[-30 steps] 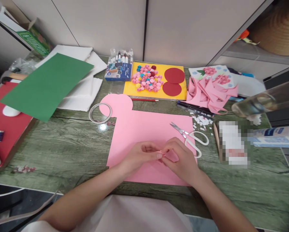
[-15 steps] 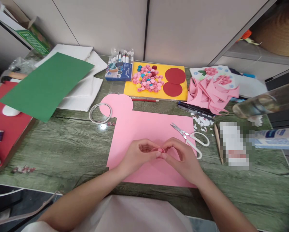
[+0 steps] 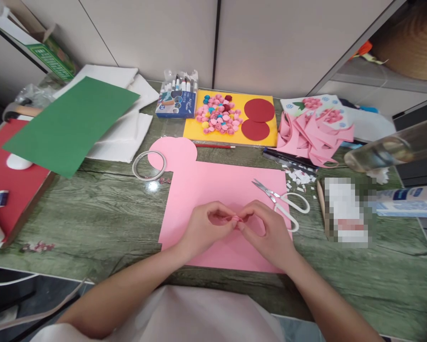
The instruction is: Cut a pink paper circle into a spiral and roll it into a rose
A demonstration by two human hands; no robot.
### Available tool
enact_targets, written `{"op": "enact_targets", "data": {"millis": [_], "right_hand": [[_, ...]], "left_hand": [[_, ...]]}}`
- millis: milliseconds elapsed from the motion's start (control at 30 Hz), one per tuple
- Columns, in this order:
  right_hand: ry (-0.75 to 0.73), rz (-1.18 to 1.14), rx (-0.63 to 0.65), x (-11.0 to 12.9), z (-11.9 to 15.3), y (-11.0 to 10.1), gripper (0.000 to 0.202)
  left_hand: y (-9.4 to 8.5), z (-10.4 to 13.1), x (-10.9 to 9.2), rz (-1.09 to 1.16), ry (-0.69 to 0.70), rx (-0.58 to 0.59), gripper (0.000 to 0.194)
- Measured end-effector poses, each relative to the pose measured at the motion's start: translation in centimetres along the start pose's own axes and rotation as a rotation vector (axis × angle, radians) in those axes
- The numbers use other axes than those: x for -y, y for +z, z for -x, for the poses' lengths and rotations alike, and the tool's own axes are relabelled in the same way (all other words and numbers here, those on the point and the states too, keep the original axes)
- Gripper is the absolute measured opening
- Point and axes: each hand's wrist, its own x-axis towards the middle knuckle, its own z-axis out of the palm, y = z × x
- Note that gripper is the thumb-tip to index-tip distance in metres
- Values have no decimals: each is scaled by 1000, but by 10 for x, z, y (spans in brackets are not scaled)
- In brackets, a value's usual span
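Observation:
Both my hands meet over a large pink sheet (image 3: pixel 213 185), pinching a small rolled pink paper piece (image 3: pixel 237 219) between their fingertips. My left hand (image 3: pixel 208 228) is closed on its left side, my right hand (image 3: pixel 266 232) on its right. Fingers cover most of the roll. White-handled scissors (image 3: pixel 281 199) lie slightly open on the right part of the sheet. Behind, a yellow sheet (image 3: pixel 192 130) bears many small rolled paper flowers (image 3: pixel 218 114) and two dark red circles (image 3: pixel 259 110). A tape roll (image 3: pixel 149 166) overlaps pink paper circles (image 3: pixel 178 149).
Green paper (image 3: pixel 74 123) lies over white sheets at the left, beside a red box (image 3: pixel 17 190). A marker box (image 3: pixel 177 102) stands at the back. Pink scraps (image 3: pixel 309 135), pens, white paper bits (image 3: pixel 301 177), a clear bottle (image 3: pixel 388 147) and a glue tube (image 3: pixel 409 199) are on the right.
The fingertips have closed in further round the pink roll, so less of its loop shows. Both hands stay in nearly the same place. The view has shifted slightly.

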Motion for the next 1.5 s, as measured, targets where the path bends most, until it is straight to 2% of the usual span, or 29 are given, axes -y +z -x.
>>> {"op": "enact_targets", "data": {"millis": [167, 467, 667, 833, 1000, 1267, 1500], "right_hand": [[-9, -25, 5, -1, 0, -2, 4], [-122, 111, -65, -3, 1, 5, 9], [-51, 16, -100, -2, 1, 1, 4], [13, 61, -111, 1, 2, -1, 6], [49, 71, -40, 1, 3, 4, 10], [102, -13, -37, -3, -1, -1, 13], [121, -57, -39, -7, -3, -15, 13]], "left_hand": [[-2, -1, -1, -9, 10, 29, 14], [1, -2, 9, 30, 55, -39, 6], [-2, -6, 9, 318, -90, 64, 18], [-3, -8, 10, 286, -101, -2, 16], [-1, -7, 11, 310, -58, -37, 16], [0, -6, 12, 300, -92, -3, 21], [-3, -6, 7, 231, -84, 113, 15]]}}
